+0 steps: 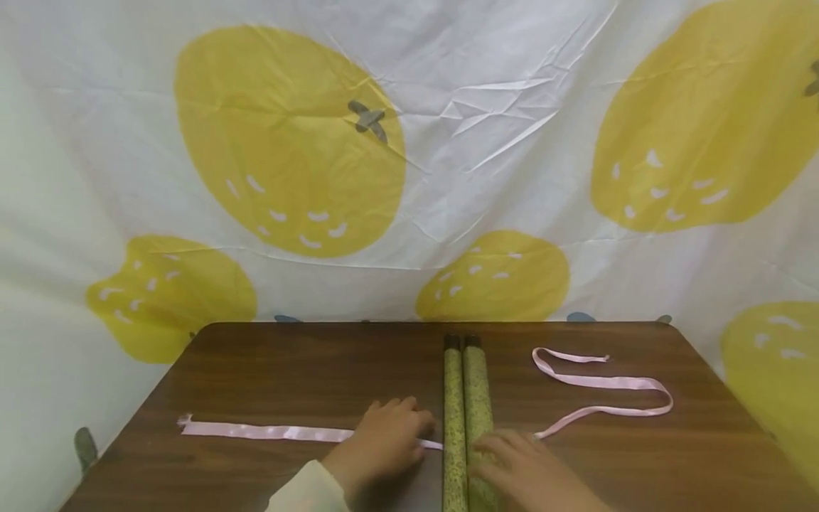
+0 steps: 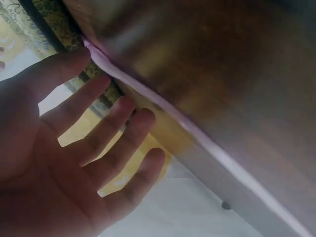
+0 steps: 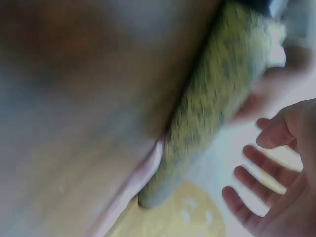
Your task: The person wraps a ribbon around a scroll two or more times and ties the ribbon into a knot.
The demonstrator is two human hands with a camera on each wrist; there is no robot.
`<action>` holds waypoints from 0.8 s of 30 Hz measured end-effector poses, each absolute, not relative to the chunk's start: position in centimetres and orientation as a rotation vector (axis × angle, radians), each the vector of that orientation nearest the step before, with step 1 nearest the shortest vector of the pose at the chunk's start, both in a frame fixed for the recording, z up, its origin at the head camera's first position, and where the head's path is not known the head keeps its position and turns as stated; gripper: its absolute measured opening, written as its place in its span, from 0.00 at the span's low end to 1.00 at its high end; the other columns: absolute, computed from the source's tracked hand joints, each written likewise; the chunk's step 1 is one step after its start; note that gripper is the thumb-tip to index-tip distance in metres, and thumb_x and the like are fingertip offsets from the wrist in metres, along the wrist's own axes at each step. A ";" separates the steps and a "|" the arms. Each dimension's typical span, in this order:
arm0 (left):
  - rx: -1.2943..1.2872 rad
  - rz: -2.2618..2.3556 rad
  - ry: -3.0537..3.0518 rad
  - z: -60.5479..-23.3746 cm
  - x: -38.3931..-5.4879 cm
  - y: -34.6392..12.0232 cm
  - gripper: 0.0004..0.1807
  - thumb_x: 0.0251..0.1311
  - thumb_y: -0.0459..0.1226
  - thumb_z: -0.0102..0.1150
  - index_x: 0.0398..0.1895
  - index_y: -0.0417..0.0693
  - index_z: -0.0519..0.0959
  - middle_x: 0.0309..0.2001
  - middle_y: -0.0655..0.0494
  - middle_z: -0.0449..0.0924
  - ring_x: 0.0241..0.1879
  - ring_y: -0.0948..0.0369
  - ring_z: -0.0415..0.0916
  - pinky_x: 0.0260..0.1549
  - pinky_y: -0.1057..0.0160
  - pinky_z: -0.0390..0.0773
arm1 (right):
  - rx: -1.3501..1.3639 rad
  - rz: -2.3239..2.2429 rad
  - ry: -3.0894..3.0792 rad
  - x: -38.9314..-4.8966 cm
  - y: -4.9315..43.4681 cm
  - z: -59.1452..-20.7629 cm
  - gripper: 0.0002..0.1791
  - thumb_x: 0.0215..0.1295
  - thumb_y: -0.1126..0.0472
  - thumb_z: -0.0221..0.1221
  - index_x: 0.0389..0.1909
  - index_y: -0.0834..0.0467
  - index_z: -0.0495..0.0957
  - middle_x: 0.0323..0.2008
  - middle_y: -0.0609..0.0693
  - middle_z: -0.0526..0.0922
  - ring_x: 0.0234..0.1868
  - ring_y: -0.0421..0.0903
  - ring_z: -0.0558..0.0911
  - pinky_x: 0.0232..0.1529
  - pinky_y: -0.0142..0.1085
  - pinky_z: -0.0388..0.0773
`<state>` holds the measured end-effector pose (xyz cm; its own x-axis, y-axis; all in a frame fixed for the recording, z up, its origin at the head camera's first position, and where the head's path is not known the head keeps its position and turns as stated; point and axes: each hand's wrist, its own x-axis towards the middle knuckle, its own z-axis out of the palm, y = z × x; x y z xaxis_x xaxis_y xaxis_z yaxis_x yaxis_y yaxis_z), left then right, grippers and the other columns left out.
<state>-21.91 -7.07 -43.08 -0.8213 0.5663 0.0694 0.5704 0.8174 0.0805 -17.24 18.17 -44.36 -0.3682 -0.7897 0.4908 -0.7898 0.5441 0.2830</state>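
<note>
Two yellow-green, dark-speckled tubes [image 1: 453, 405] with black ends lie side by side on the brown table, pointing away from me. A pink ribbon [image 1: 275, 432] runs straight out to their left, its inner end meeting the left tube. On the right another stretch of pink ribbon [image 1: 630, 382] lies in a loose S-curve; the part at the tubes is hidden. My left hand [image 1: 390, 441] hovers by the ribbon, left of the tubes, its fingers spread and relaxed in the left wrist view. My right hand [image 1: 531, 473] overlaps the right tube [image 1: 476, 391], fingers loosely bent, holding nothing.
The wooden table [image 1: 307, 370] has a rounded back edge. Behind it hangs a white cloth [image 1: 448, 185] printed with large yellow lemons, creased in places. The ribbon's frayed left tip [image 1: 184, 421] lies near the table's left side.
</note>
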 end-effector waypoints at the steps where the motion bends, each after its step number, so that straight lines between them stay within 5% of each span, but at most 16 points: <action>1: -0.917 -0.147 -2.959 -43.2 -22.0 -6.9 0.13 0.52 0.45 0.71 0.41 0.62 0.82 0.45 0.57 0.82 0.48 0.52 0.80 0.49 0.38 0.78 | 1.197 0.073 -2.245 -17.4 18.4 -44.0 0.21 0.51 0.46 0.70 0.47 0.45 0.81 0.48 0.44 0.81 0.49 0.45 0.79 0.45 0.41 0.79; 5: -0.868 -0.126 -2.965 -43.6 -22.1 -6.5 0.13 0.49 0.45 0.73 0.38 0.59 0.81 0.44 0.55 0.82 0.49 0.51 0.80 0.51 0.35 0.75 | 0.862 0.156 -2.437 -18.4 19.1 -43.5 0.20 0.41 0.67 0.66 0.39 0.48 0.83 0.39 0.42 0.81 0.40 0.42 0.78 0.37 0.38 0.78; 11: -0.803 -0.108 -2.954 -44.0 -22.3 -6.1 0.09 0.50 0.43 0.69 0.31 0.58 0.78 0.39 0.56 0.82 0.45 0.53 0.79 0.49 0.38 0.74 | 0.610 0.079 -2.711 -19.9 19.6 -44.2 0.15 0.51 0.63 0.68 0.42 0.51 0.85 0.39 0.45 0.82 0.40 0.46 0.80 0.37 0.41 0.80; 18: -0.798 -0.118 -2.969 -43.7 -22.3 -6.1 0.06 0.54 0.43 0.65 0.28 0.56 0.77 0.38 0.56 0.82 0.45 0.53 0.80 0.51 0.38 0.74 | 0.632 0.161 -2.795 -20.1 20.2 -44.3 0.12 0.50 0.63 0.68 0.36 0.48 0.85 0.36 0.44 0.82 0.39 0.48 0.82 0.37 0.44 0.82; 22: -0.827 -0.250 -2.987 -43.5 -22.3 -6.2 0.07 0.53 0.40 0.62 0.26 0.57 0.72 0.27 0.62 0.77 0.34 0.58 0.79 0.54 0.35 0.72 | 0.623 0.161 -2.815 -19.9 20.5 -44.2 0.08 0.51 0.62 0.69 0.32 0.47 0.83 0.32 0.42 0.81 0.38 0.45 0.81 0.37 0.43 0.81; 24: -0.847 -0.303 -2.989 -43.4 -22.3 -6.3 0.08 0.52 0.39 0.62 0.26 0.57 0.71 0.22 0.66 0.73 0.27 0.62 0.75 0.49 0.41 0.75 | 0.599 0.161 -2.839 -20.0 20.6 -44.2 0.07 0.51 0.61 0.69 0.30 0.48 0.82 0.31 0.42 0.79 0.36 0.45 0.81 0.35 0.42 0.80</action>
<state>-22.30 -6.30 -43.44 -0.8526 0.5175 0.0723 0.5215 0.8339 0.1806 -19.96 20.60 -44.18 -0.8887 -0.3843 0.2502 -0.4101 0.9102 -0.0585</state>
